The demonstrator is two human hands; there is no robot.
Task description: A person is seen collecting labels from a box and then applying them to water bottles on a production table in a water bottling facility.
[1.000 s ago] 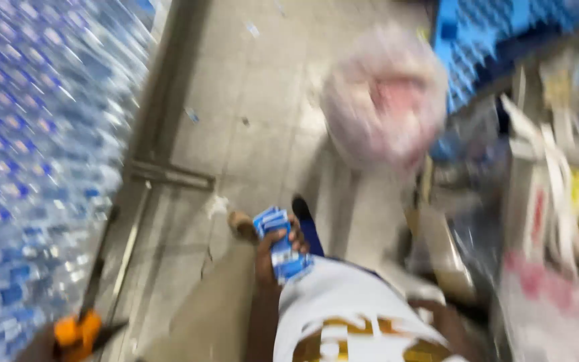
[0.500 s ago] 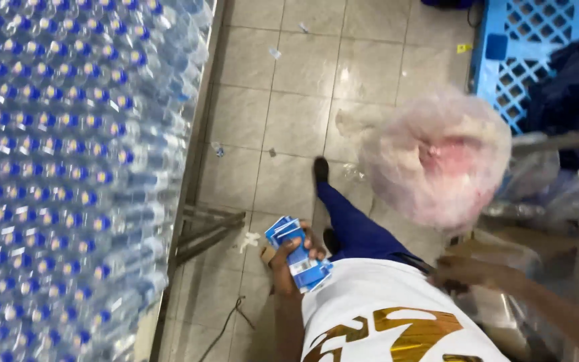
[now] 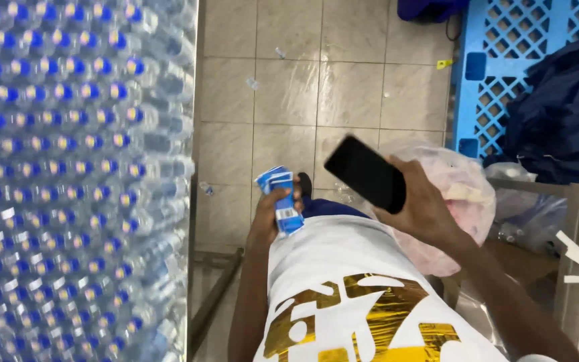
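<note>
Label stack: I held a stack of blue and white labels [image 3: 281, 200] in my left hand [image 3: 267, 218], just left of the frame's centre, above the hem of my white shirt [image 3: 343, 295].
Long axis of the stack: it ran from upper left to lower right, its fanned top edges pointing up the frame and its lower end tucked against my shirt.
Left grip: my fingers were closed around the middle of the stack, thumb on the near face; the stack stood clear above and below the fist.
Phone: a black phone [image 3: 366, 173] sat in my right hand [image 3: 418, 209], right of centre, tilted with its upper end toward the upper left.
Right grip: closed on the phone's lower right end, most of the dark slab sticking out past my fingers.
Stack to phone: the labels lay just left of the phone and slightly lower, near it but apart; my left hand was the one on them.
Behind the right hand: a clear plastic bag [image 3: 467, 194] with pinkish contents bulged on the floor.
Left of frame: a mass of blue-capped water bottles [image 3: 68, 181] filled the whole left third.
Upper right: a blue plastic pallet [image 3: 504, 40] carried a dark blue cloth [image 3: 561, 114].
Floor: beige tiles [image 3: 289, 87] scattered with small scraps.
</note>
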